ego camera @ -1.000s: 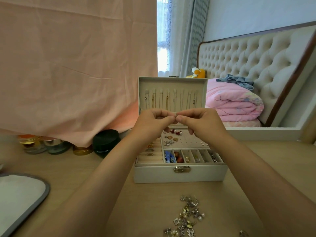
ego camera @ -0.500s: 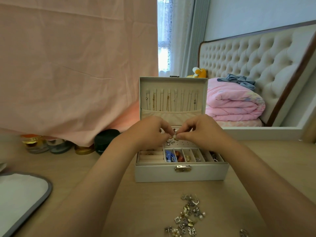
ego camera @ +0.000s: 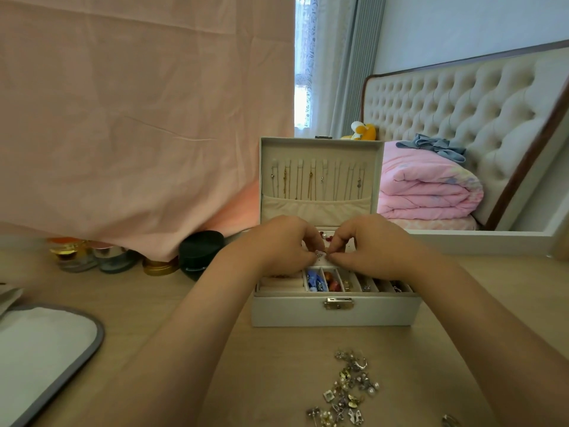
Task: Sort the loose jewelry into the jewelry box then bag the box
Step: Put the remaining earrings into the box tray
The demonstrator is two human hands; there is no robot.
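A white jewelry box [ego camera: 335, 312] stands open on the wooden table, its lid upright with several necklaces hanging inside. My left hand [ego camera: 277, 246] and my right hand [ego camera: 369, 246] meet over the box's earring panel, fingers curled. Together they pinch a small silver earring [ego camera: 320, 254] between their fingertips, low over the tray. The front compartments hold blue, red and gold pieces. A pile of loose jewelry [ego camera: 348, 389] lies on the table in front of the box, near me.
A grey-rimmed white tray [ego camera: 46, 359] sits at the left edge. Small jars [ego camera: 92, 257] and a black round case [ego camera: 201, 252] stand under a hanging pink cloth [ego camera: 138, 118]. A bed with a pink quilt [ego camera: 428, 186] is behind at right. One ring [ego camera: 451, 420] lies at bottom right.
Both hands have come down from in front of the lid to just above the earring panel, still pinching the small earring between them.
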